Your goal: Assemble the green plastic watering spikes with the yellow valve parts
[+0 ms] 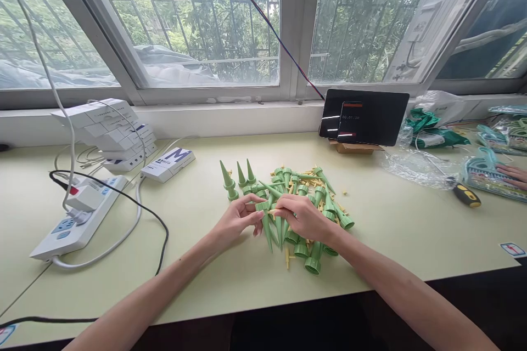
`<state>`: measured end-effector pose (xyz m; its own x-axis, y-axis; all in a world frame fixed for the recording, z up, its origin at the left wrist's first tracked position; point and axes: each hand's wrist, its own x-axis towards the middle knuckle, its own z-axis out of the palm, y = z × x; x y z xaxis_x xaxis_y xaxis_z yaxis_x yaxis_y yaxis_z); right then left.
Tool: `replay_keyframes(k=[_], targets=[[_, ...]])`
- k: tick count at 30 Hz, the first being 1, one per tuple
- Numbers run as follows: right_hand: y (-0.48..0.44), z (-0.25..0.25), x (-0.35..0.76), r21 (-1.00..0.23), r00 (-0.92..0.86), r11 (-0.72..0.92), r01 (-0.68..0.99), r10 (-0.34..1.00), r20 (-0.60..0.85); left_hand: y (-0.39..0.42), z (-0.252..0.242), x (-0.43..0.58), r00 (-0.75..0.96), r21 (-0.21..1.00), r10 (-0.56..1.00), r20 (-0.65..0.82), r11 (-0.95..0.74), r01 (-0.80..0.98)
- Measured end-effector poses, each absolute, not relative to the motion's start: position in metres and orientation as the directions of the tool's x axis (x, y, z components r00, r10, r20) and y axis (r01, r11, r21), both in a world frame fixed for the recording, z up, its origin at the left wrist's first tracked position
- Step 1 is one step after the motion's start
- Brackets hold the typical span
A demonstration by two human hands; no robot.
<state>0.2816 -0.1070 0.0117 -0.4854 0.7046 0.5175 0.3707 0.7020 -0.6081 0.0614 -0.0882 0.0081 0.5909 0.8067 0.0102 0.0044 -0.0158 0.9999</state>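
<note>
Between its thumb and fingers, my left hand holds a green plastic watering spike, cap end up and point down. My right hand is closed in a pinch on a small yellow plastic valve at the side of the spike's cap, partly covered by the fingers. Under and beyond my right hand lies a pile of green spikes mixed with small yellow pieces. Left of the pile, several spikes stand upright on their caps, tips up.
A power strip with cables lies left, near stacked white boxes and a single box. A tablet and a phone showing a timer lean at the back. Right are a screwdriver, plastic packaging and another person's hand.
</note>
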Motion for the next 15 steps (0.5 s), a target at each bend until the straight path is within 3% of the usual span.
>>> replay_keyframes(k=[15], targets=[[-0.1042, 0.0072, 0.283, -0.584, -0.509, 0.709, 0.395, 0.698, 0.504, -0.0893, 0.0101, 0.0627, 0.591, 0.995, 0.806, 0.038, -0.083, 0.049]])
